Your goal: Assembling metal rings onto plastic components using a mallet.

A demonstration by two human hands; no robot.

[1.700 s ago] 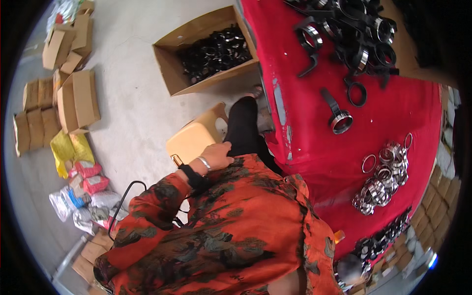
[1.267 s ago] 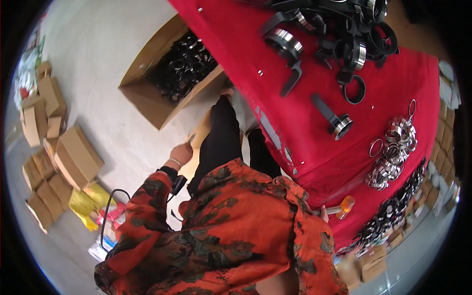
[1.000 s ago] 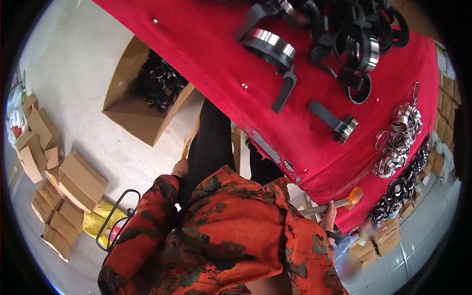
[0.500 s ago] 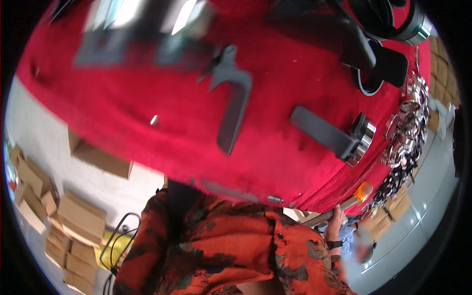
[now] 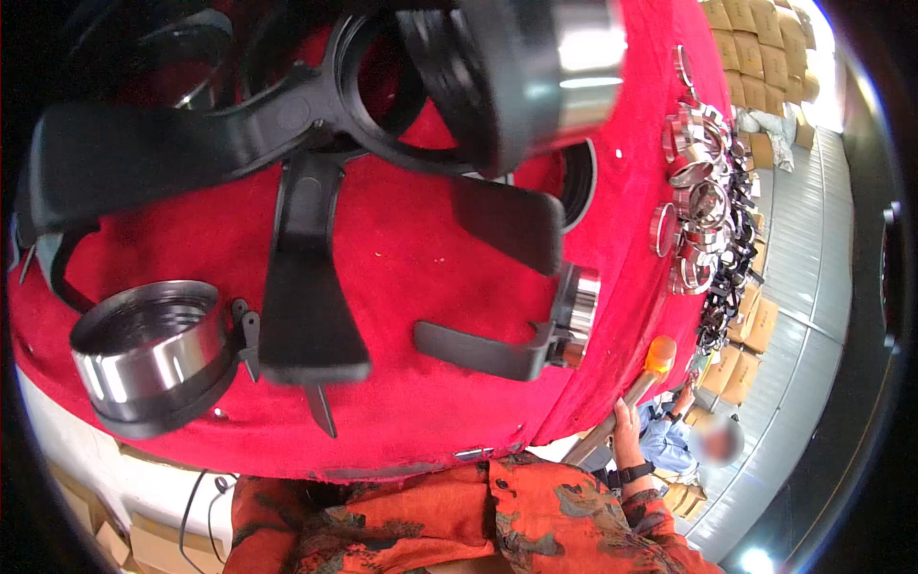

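My right hand (image 5: 627, 436) is at the front right edge of the red-covered table (image 5: 411, 421), its fingers closed about the wooden handle of a mallet (image 5: 660, 356) with a yellow-orange head. My left hand does not show; only its camouflage sleeve comes into the lower left. Across the top, large and close to the view, is a black ring-shaped part (image 5: 382, 86) with flat arms. Next to it is a black part with a shiny steel band (image 5: 583, 67). A round steel-and-black collar (image 5: 143, 344) lies at the left, and a black handle with a steel collar (image 5: 497, 349) lies at the right.
Steel rings (image 5: 703, 206) lie heaped along the table's right side, with small black parts beside them. Cardboard boxes (image 5: 746, 354) stand beyond. A co-worker in a blue top (image 5: 669, 445) is at the right. More boxes (image 5: 172, 545) and a black cable are at the lower left.
The view has shifted, so the black parts with steel bands appear larger and nearer, and the collar at the left has come into view. My right hand stays at the mallet.
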